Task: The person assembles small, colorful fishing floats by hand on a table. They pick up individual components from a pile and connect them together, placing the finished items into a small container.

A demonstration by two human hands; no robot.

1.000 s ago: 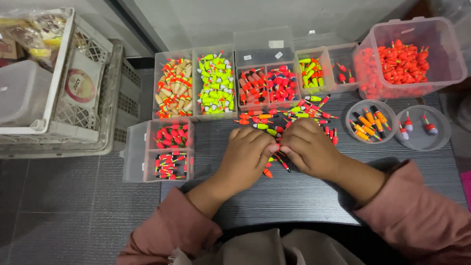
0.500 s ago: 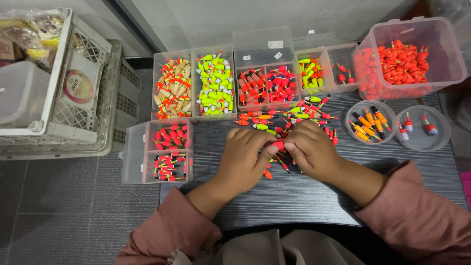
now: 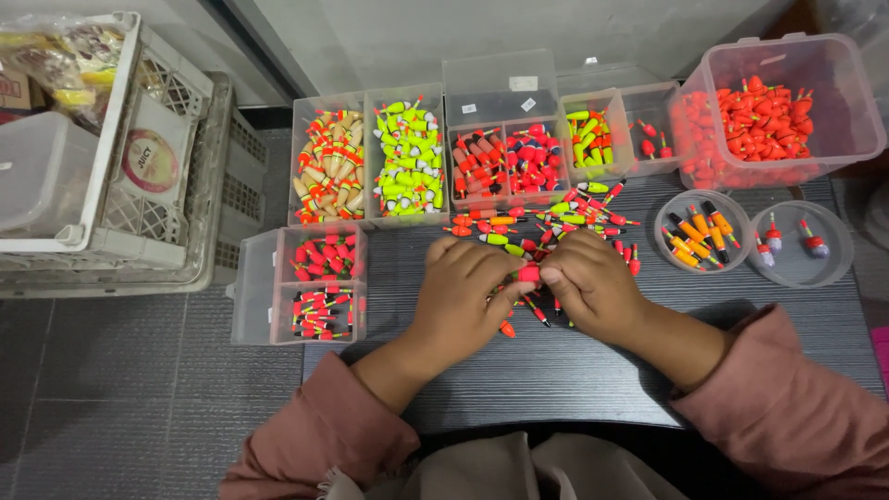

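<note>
My left hand [image 3: 463, 301] and my right hand [image 3: 593, 287] meet over the dark table [image 3: 593, 370], fingertips pinching a small red fishing float [image 3: 529, 273] between them. A loose pile of red, yellow and green floats [image 3: 556, 222] lies just beyond my fingers, and a few more floats lie under my hands. Both wrists wear pink sleeves.
Clear sorting boxes of floats line the back: tan-and-red [image 3: 326, 171], neon yellow [image 3: 407, 162], red [image 3: 505, 167], small mixed ones [image 3: 597, 134]. A big tub of red floats [image 3: 769, 116] is far right, two round lids [image 3: 704, 231] nearby, another box [image 3: 319, 282] left, white crates [image 3: 111, 157] beyond.
My hands stayed together at the same spot. The fingers shifted slightly around the red float; nothing else moved.
</note>
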